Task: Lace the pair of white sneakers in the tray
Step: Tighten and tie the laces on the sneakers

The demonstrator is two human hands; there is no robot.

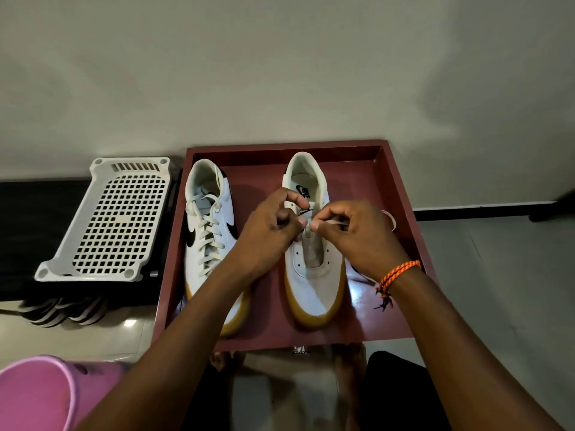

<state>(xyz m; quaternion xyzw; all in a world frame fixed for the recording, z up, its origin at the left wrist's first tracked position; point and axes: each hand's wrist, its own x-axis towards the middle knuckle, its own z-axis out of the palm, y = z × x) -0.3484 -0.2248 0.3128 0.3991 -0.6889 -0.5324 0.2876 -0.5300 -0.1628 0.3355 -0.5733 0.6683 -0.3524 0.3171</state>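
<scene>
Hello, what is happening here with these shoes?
A person is lacing white sneakers with gum soles in a dark red wooden tray. The left sneaker is already laced. Both hands work at the right sneaker, its lower eyelets empty: the right hand pinches a pale lace, the left hand holds the shoe's upper.

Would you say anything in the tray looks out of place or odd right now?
Only the right sneaker: its lower eyelets are bare while the left sneaker is fully laced. Its lace trails loose beside it in the tray, pinched by the right hand. Nothing looks damaged.
</scene>
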